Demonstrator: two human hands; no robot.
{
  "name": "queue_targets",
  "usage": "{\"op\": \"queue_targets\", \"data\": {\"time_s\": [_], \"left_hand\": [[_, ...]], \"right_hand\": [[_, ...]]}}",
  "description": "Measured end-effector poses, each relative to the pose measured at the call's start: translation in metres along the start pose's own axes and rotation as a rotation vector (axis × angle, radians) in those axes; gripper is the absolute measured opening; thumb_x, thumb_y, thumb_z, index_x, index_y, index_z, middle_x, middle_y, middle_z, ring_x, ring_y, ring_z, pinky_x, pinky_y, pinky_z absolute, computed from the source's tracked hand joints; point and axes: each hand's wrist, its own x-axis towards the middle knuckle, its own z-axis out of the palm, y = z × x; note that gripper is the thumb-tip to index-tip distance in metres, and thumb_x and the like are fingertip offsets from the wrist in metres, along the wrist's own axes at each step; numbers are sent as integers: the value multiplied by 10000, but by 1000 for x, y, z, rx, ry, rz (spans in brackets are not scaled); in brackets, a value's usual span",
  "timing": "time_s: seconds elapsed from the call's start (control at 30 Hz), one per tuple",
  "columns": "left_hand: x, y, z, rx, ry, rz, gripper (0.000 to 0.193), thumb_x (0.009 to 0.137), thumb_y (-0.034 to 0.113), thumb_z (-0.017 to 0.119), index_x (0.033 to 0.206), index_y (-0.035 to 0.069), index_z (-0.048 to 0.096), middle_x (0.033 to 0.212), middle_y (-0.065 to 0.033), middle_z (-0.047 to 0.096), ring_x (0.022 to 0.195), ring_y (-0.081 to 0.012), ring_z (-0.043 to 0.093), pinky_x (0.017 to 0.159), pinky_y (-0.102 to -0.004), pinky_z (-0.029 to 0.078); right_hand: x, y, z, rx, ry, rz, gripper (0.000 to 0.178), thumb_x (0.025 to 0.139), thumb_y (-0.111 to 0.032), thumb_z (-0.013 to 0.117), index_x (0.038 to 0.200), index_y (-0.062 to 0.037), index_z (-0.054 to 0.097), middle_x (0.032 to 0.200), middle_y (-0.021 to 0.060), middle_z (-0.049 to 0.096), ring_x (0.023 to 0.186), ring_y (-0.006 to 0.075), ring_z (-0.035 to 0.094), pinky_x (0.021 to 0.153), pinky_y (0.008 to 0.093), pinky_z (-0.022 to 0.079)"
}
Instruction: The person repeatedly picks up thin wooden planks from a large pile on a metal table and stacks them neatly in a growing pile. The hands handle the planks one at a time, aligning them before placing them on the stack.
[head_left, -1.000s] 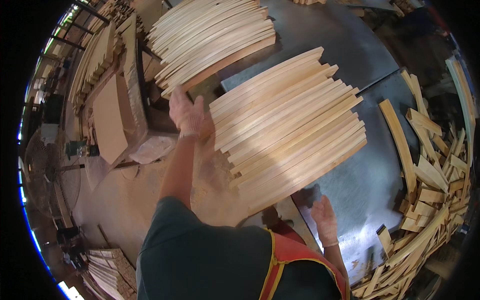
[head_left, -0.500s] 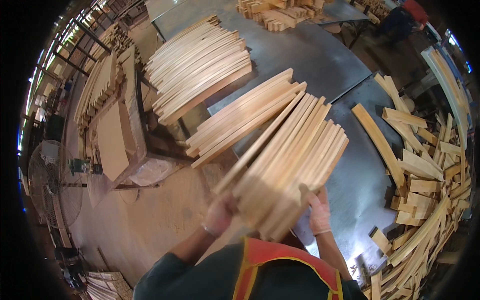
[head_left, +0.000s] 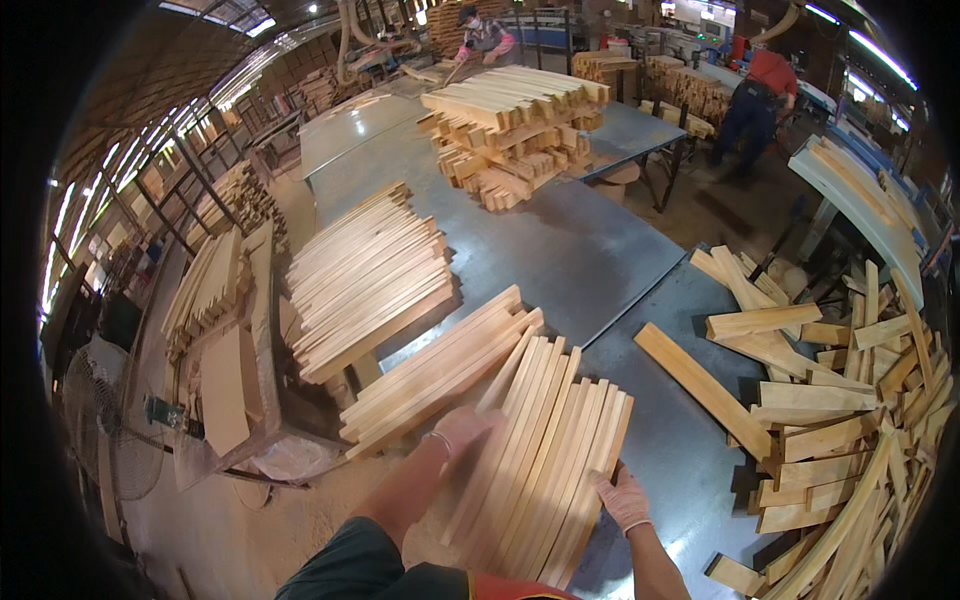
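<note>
A bundle of pale wooden strips [head_left: 545, 455] lies side by side in front of me, over the near edge of the metal table. My right hand [head_left: 624, 498] grips its right edge, thumb on top and fingers along the side. On the left side, my left hand [head_left: 466, 430] is blurred by motion, against the lower end of a slanted wooden strip [head_left: 508, 368]; its fingers are too smeared to read. Just beyond lies a smaller row of strips [head_left: 440, 375], angled to the left. Farther back is a wide row of strips [head_left: 370, 280].
A metal table [head_left: 560, 255] carries a tall crosswise stack of wood [head_left: 510, 130]. A jumbled heap of offcuts [head_left: 830, 430] fills the right side. At left are a side bench with boards [head_left: 210, 290] and a fan [head_left: 105, 410]. Two people [head_left: 765, 95] work farther off.
The view has tilted up, bringing in the far stack and another person. My left hand has moved up along the bundle's left side; my right hand stays at its right edge.
</note>
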Motion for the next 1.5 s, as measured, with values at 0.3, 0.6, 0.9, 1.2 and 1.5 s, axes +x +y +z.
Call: {"op": "queue_targets", "data": {"time_s": [0.3,0.6,0.9,1.2,1.5], "left_hand": [[-1,53,53,-584,65,-32,644,833,356,781,1319,-24,598,1032,-174,741,989,-301,726,890,-418,548],[-31,88,-12,-777,13,260,720,828,345,787,1410,-12,560,1177,-182,681,1050,-271,680,970,-391,519],[-67,144,-143,-1133,66,885,809,866,200,804,1548,69,390,1383,-126,590,1258,-230,587,1100,-378,472],[6,-47,-29,-259,-107,685,654,982,224,589,1578,87,357,1564,-63,455,1410,-251,449,1147,-383,403],[7,-92,-58,1145,-16,794,429,926,154,579,1349,96,622,1353,-65,591,1292,-221,532,1090,-380,410]], "right_hand": [[-5,-11,-4,547,-105,167,750,867,-365,840,1433,25,540,1291,175,696,1146,291,680,999,378,530],[-71,-63,-26,710,252,9,649,891,-197,817,1441,0,534,1305,92,668,1173,219,620,1061,363,488],[-144,-196,-90,429,813,-314,514,949,-154,751,1392,-3,540,1290,107,648,1124,190,618,1011,341,503],[-134,-84,107,-214,669,-468,780,914,-175,747,1584,-28,375,1478,150,565,1325,291,557,1156,392,437],[-110,-29,141,-151,93,30,682,907,-133,650,1512,51,395,1530,226,509,1327,369,557,1102,430,479]]}}
